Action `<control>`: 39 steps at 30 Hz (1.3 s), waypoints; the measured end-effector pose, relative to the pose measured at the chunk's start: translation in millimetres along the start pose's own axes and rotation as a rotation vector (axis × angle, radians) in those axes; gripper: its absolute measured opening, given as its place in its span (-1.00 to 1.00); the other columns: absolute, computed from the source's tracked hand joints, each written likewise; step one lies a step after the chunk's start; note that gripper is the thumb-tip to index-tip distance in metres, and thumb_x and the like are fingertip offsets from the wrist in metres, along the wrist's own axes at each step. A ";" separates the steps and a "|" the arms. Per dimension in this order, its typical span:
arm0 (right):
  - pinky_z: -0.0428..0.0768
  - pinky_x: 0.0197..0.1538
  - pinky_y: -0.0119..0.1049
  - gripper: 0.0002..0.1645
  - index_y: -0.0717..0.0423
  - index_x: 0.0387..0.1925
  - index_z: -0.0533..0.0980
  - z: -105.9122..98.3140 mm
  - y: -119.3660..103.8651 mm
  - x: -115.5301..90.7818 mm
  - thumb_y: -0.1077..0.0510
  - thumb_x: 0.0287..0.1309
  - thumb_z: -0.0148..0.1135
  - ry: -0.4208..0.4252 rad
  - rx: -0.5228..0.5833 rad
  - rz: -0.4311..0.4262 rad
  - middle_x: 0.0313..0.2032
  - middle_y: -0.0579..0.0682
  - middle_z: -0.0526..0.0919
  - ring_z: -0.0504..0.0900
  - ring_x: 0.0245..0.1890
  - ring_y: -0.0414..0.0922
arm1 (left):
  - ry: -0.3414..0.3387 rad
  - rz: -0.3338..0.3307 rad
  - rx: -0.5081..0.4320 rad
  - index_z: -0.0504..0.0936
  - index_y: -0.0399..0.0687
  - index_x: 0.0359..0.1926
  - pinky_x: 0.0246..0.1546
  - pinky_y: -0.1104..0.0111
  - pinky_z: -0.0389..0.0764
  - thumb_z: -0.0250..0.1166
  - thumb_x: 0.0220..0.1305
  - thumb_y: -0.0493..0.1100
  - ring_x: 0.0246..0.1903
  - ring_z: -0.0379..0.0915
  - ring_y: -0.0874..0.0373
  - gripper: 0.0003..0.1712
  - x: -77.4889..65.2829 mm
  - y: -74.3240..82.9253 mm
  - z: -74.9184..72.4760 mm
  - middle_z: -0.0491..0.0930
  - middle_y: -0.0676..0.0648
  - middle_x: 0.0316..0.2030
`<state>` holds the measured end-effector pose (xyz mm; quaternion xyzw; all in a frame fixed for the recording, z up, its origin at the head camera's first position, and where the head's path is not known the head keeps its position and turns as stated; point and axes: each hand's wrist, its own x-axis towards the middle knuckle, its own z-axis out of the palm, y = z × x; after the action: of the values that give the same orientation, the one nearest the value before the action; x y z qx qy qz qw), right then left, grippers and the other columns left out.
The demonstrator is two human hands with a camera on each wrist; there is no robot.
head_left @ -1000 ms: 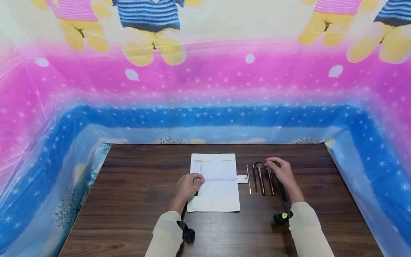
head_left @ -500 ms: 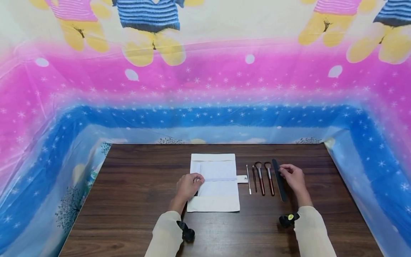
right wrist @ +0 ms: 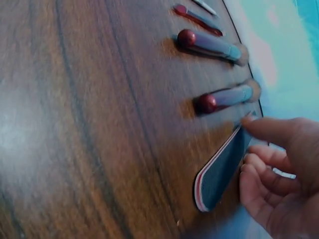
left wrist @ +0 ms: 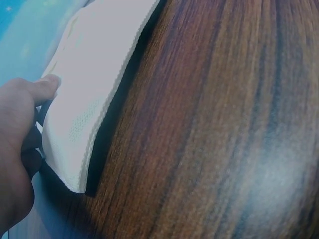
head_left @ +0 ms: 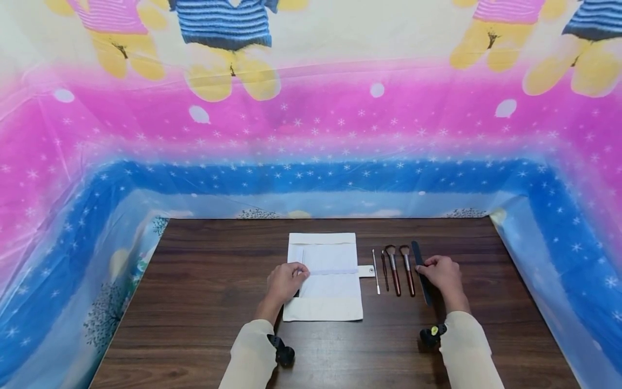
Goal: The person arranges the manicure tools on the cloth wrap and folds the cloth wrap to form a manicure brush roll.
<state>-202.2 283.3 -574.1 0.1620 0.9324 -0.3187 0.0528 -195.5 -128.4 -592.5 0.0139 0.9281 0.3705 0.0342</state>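
Observation:
My left hand [head_left: 283,283] pinches the left edge of a white fabric roll-up pouch [head_left: 330,309]. In the left wrist view the thumb lies on top of the cloth [left wrist: 99,69] and curled fingers are under it. My right hand [head_left: 444,278] pinches a dark nail file [right wrist: 222,174] by its long edges, thumb on the brush side and fingertips opposite. The file's pink-and-white layered rim shows in the right wrist view. Left of the file lie two makeup brushes with red-brown handles, one nearer [head_left: 409,273] and one farther [head_left: 395,273].
Between the pouch's snap tab [head_left: 366,271] and the brushes lie a thin silver double-ended tool [head_left: 376,273] and a slim dark-red tool [head_left: 385,270]. The wooden table [head_left: 204,302] is enclosed at the back and sides by a printed cloth [head_left: 311,178].
My right hand has moved from above the brushes rightward past the nail file, then back onto it, and its fingers now close on the file. The left hand has stayed at the pouch.

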 end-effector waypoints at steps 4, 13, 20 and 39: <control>0.60 -0.12 0.04 -0.64 0.32 -0.14 0.63 0.4 -5.9 -2.1 0.05 0.26 0.35 -0.011 -0.015 0.035 -0.21 0.27 0.73 0.67 -0.25 0.13 | 0.001 0.000 -0.002 0.76 0.21 -0.30 -0.55 0.35 0.18 0.32 0.37 -0.01 -0.71 0.15 0.22 -0.88 -0.3 -0.2 0.3 0.28 0.15 -0.74; 0.55 -0.08 0.07 -0.69 0.30 -0.21 0.64 3.7 -10.5 -0.5 0.08 0.24 0.34 0.007 -0.025 0.092 -0.22 0.26 0.72 0.66 -0.24 0.15 | 0.002 0.004 0.001 0.76 0.20 -0.30 -0.55 0.34 0.19 0.31 0.37 -0.01 -0.71 0.15 0.22 -0.88 0.2 -0.5 0.4 0.27 0.16 -0.74; 0.45 0.08 0.16 -0.70 0.28 -0.23 0.65 5.5 -8.9 0.2 0.08 0.21 0.36 0.035 -0.018 0.095 -0.22 0.25 0.73 0.66 -0.23 0.17 | 0.006 0.007 0.006 0.76 0.19 -0.31 -0.53 0.34 0.18 0.32 0.36 -0.01 -0.71 0.14 0.23 -0.88 -0.3 0.7 -0.2 0.26 0.16 -0.74; 0.44 -0.30 -0.27 -0.66 0.30 -0.08 0.66 1.9 1.3 2.8 0.12 0.22 0.35 -0.005 0.106 0.096 -0.28 0.20 0.76 0.63 -0.35 -0.01 | 0.025 0.028 0.015 0.76 0.18 -0.33 -0.55 0.34 0.18 0.33 0.33 -0.03 -0.70 0.15 0.24 -0.88 0.1 0.6 0.8 0.26 0.17 -0.73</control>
<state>-204.4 283.9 -576.8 0.2083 0.9053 -0.3651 0.0619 -195.6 -127.4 -592.7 0.0226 0.9309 0.3642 0.0173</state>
